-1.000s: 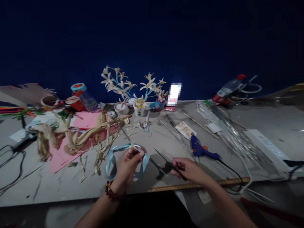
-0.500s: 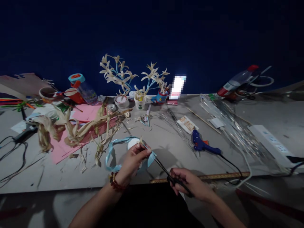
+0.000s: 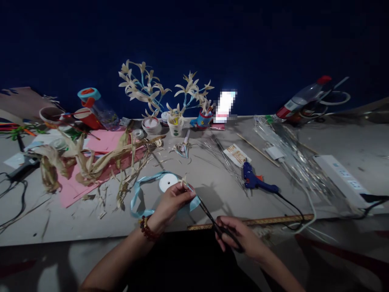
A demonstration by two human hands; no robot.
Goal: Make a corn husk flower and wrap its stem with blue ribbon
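My left hand point(image 3: 173, 200) pinches a small pale flower point(image 3: 184, 181) by its stem, together with the end of a light blue ribbon. My right hand point(image 3: 240, 234) is closed round the handles of dark scissors point(image 3: 209, 212). Their blades point up and left and reach the ribbon beside my left fingertips; whether the blades are closed on it I cannot tell. The blue ribbon point(image 3: 137, 198) lies in a loose loop on the table, behind and left of my left hand. Within the loop sits a white spool point(image 3: 165, 181), partly covered by that hand.
Dried corn husks point(image 3: 100, 164) lie over pink paper point(image 3: 68, 190) on the left. Pale flower sprays point(image 3: 146, 87) stand behind in a small cup point(image 3: 175, 126). On the right are a blue glue gun point(image 3: 258, 182), thin wires point(image 3: 285, 146) and a power strip point(image 3: 343, 178).
The view has shifted slightly, so the tabletop things appear a little further left and up. More of the white spool shows. Both hands keep nearly the same pose and grip.
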